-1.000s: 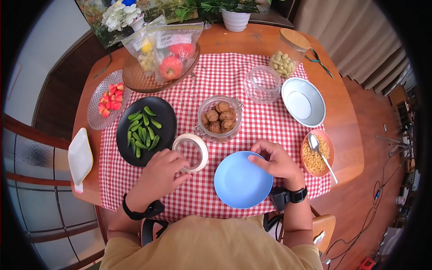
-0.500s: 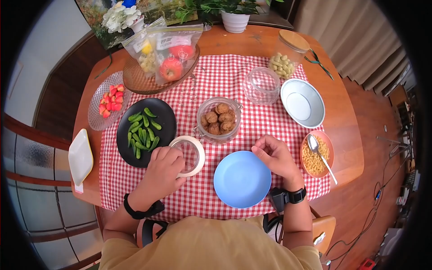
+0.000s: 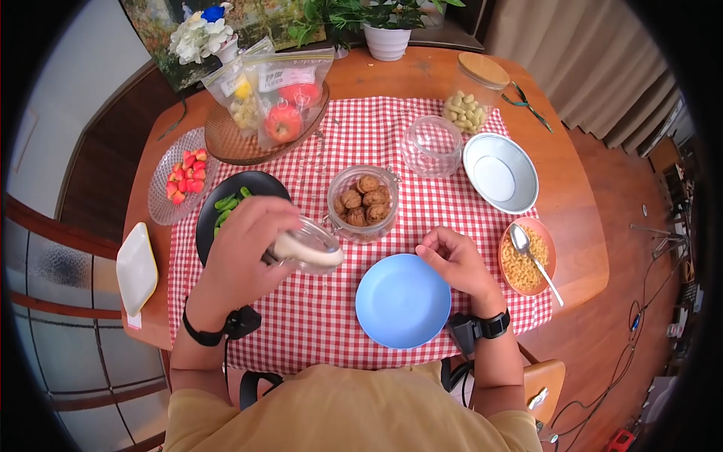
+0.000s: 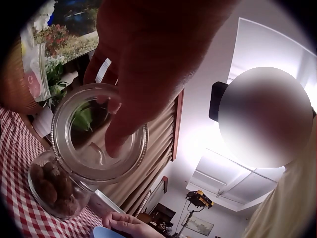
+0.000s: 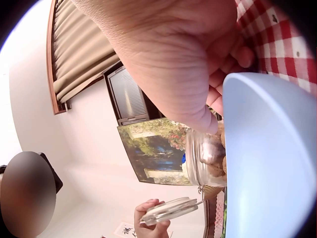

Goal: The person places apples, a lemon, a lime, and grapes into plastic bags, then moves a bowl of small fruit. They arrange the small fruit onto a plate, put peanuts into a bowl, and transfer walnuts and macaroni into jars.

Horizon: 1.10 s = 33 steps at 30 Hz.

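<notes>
My left hand (image 3: 248, 241) has raised the lid (image 3: 310, 252) it grips, left of the still-open walnut jar (image 3: 364, 233); what my right hand (image 3: 459, 266) holds is unclear.

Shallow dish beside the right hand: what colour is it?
Light blue; the dish shows best in the head view.

A wooden table (image 3: 422, 75) is carrying a red-and-white checked cloth (image 3: 320, 331); on the cloth, a black plate (image 3: 263, 183), a jar of walnuts (image 3: 361, 234), a glass bowl (image 3: 431, 166) and a blue bowl (image 3: 403, 301) are resting, while a white tray (image 3: 137, 269) is lying on the table's left edge
</notes>
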Each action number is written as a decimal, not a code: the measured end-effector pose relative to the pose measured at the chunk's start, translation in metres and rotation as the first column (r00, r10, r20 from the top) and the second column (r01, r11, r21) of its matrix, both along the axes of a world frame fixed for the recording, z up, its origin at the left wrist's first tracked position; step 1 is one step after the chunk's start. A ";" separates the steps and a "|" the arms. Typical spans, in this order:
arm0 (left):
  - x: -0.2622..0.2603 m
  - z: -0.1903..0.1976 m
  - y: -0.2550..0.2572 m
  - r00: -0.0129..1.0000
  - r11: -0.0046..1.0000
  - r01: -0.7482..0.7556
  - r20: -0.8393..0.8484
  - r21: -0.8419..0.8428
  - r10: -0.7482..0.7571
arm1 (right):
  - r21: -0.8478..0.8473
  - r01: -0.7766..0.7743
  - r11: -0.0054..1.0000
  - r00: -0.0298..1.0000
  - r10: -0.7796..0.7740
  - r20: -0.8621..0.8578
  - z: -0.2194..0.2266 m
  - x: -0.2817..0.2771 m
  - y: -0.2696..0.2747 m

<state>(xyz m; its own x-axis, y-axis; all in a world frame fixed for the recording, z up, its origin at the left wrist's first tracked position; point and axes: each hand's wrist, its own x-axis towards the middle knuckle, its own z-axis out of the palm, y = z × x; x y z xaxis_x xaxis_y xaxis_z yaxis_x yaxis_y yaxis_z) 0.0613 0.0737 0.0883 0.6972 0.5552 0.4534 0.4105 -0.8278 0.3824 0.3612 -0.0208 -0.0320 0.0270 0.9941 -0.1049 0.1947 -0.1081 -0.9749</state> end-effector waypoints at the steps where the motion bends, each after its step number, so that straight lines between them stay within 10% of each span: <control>1: 0.003 -0.001 0.008 0.999 0.999 0.043 0.014 -0.021 -0.043 | 0.004 0.002 1.000 1.000 -0.002 0.002 0.001 0.000 0.000; 12: 0.059 -0.023 0.036 0.997 0.958 0.048 0.075 -0.283 -0.028 | 0.001 0.007 1.000 0.999 -0.007 -0.038 -0.002 0.001 0.001; 27: 0.097 -0.035 0.029 0.966 0.972 -0.195 -0.198 -0.132 0.167 | 0.009 0.010 1.000 1.000 -0.010 -0.028 -0.001 0.002 0.001; 33: 0.068 -0.015 0.062 0.925 0.906 0.275 -0.169 -0.322 -0.340 | 0.032 0.004 0.999 1.000 -0.004 0.003 -0.007 0.003 0.001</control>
<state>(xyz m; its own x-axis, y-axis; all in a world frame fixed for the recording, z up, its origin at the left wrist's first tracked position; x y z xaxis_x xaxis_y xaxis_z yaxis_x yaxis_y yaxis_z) 0.1297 0.1354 0.0737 0.9166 0.3796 0.1254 0.2530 -0.7937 0.5532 0.3642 -0.0195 -0.0388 0.0310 0.9968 -0.0734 0.1974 -0.0781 -0.9772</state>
